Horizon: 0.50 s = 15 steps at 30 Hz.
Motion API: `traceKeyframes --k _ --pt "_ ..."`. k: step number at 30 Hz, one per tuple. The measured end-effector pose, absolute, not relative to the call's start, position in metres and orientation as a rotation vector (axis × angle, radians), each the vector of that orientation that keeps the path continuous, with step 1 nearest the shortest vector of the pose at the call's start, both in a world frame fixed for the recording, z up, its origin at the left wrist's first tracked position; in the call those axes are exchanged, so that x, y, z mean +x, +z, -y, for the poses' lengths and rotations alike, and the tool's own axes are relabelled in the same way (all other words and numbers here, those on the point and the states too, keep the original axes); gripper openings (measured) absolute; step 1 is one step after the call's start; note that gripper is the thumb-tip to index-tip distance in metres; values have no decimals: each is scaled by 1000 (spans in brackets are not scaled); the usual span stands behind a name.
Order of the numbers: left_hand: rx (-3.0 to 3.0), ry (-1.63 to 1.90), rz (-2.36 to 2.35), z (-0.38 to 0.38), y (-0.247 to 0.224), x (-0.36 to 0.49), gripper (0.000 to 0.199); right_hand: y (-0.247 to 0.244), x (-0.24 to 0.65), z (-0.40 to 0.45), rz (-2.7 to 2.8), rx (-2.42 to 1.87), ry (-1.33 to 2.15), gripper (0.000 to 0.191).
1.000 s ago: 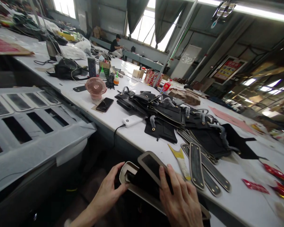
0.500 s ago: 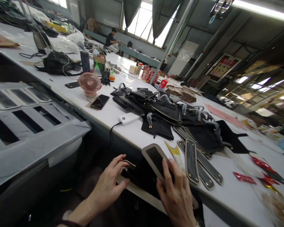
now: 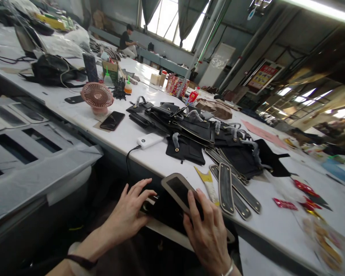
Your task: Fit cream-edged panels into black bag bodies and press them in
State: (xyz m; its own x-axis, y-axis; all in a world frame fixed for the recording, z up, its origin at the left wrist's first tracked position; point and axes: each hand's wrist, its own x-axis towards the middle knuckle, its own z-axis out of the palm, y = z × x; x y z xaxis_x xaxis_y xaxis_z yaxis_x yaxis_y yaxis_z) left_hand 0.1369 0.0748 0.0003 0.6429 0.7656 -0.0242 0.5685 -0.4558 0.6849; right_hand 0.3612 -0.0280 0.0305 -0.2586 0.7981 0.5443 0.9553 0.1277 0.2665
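Note:
My right hand [image 3: 207, 230] has its fingers and thumb closed on a black bag piece with a rounded end and a beige border [image 3: 168, 183], which tilts up above my lap. Below it is a dark bag body with a pale edge strip [image 3: 172, 232], mostly in shadow. My left hand [image 3: 129, 209] is at the left end of this work, fingers spread, index fingertip by a small light edge; whether it touches is unclear. On the table just beyond lie several black straps with beige edges and rivets [image 3: 226, 188] and a yellow-and-white notched piece [image 3: 208, 184].
Black bags with wrapped handles [image 3: 186, 130] are heaped mid-table. To their left are a white power bank [image 3: 151, 140] with a cable, a phone [image 3: 112, 120] and a pink fan [image 3: 97, 97]. A rack of panels [image 3: 25, 153] stands left; a person [image 3: 128, 42] sits far back.
The view has shifted, so the table items appear further left. My left hand's fingers have straightened and moved slightly away from the small edge. My right hand keeps its hold on the bag piece.

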Motion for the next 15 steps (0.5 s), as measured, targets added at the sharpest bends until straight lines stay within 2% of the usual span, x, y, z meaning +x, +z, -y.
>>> traceKeyframes --k 2,6,15 --pt "2182 365 -974 -75 1 137 43 32 362 27 2123 -1748 -834 65" --pt "2230 342 -889 -79 3 141 10 35 362 25 2116 -1785 -785 62" --pt "2340 372 -1005 -86 10 131 2 37 349 11 2158 -1731 -709 58"
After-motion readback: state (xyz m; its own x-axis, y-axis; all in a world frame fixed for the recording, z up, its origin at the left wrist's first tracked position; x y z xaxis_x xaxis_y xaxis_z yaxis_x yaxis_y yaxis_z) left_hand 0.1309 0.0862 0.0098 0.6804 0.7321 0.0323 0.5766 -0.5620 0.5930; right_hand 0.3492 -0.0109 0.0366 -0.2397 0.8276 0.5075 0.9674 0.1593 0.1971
